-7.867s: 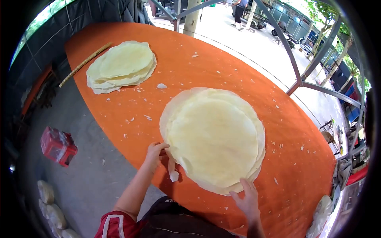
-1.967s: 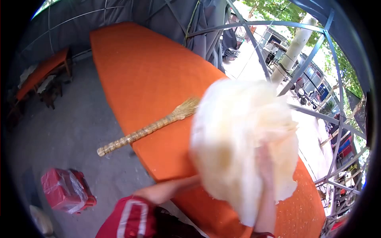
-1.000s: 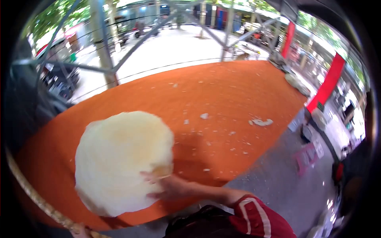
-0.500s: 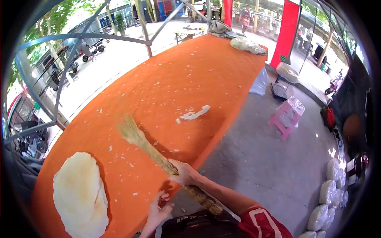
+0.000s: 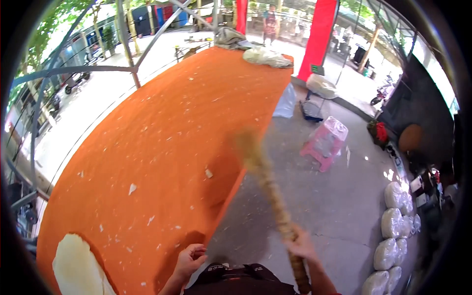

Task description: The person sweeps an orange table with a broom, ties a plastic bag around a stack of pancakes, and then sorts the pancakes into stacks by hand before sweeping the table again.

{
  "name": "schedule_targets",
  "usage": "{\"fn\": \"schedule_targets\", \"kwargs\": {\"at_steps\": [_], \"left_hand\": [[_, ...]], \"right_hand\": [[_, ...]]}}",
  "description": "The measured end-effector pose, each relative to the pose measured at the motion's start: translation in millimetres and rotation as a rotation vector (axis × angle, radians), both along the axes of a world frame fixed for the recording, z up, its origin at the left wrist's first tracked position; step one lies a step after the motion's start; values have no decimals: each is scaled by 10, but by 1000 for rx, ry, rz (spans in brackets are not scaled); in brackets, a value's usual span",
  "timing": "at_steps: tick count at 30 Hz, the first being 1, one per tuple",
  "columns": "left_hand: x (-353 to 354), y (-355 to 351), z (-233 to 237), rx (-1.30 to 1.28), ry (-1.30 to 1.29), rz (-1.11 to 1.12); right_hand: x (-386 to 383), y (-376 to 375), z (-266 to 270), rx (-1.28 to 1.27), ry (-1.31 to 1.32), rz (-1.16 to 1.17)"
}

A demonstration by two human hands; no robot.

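Observation:
My right hand (image 5: 301, 244) grips the wrapped handle of a straw brush (image 5: 276, 202), whose blurred bristle end is at the right edge of the orange-covered table (image 5: 162, 142). The handle's lower end points toward my body. My left hand (image 5: 191, 259) hangs by the table's near right edge, fingers loosely curled, with nothing seen in it. Pale flat dough-like sheets (image 5: 78, 268) lie at the table's near left. White crumbs and flakes are scattered over the orange surface.
A pink stool (image 5: 325, 142) covered in plastic stands on the grey floor, right of the table. Wrapped white bundles (image 5: 385, 253) are stacked at the lower right. Pale bags (image 5: 266, 57) rest at the table's far end. A person (image 5: 270, 24) stands far behind. Metal bars cross the left.
My right hand has swung the brush rightward, off the middle of the table. The white strip is gone from the tabletop, and a pale piece shows near the stool. The view has shifted.

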State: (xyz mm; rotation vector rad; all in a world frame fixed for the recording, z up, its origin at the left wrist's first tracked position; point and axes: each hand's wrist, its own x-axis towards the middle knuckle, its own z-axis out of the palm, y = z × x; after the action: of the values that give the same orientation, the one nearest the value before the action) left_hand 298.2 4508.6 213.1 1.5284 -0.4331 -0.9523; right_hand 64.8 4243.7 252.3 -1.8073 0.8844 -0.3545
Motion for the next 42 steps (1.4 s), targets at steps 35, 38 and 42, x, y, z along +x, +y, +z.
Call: {"fn": "schedule_targets", "kwargs": {"at_steps": [35,38,42], "left_hand": [[851,-5874,584,81,-394,-747],[1206,-6326,602,107,-469,-752],[1588,-6805,408,147,-251,-577]], "right_hand": [[2536,-4871,-267,536,-176,394],[2356,-5845,-471,612,-129,98],[1781,-7227,-430,292,-217,-347]]}}
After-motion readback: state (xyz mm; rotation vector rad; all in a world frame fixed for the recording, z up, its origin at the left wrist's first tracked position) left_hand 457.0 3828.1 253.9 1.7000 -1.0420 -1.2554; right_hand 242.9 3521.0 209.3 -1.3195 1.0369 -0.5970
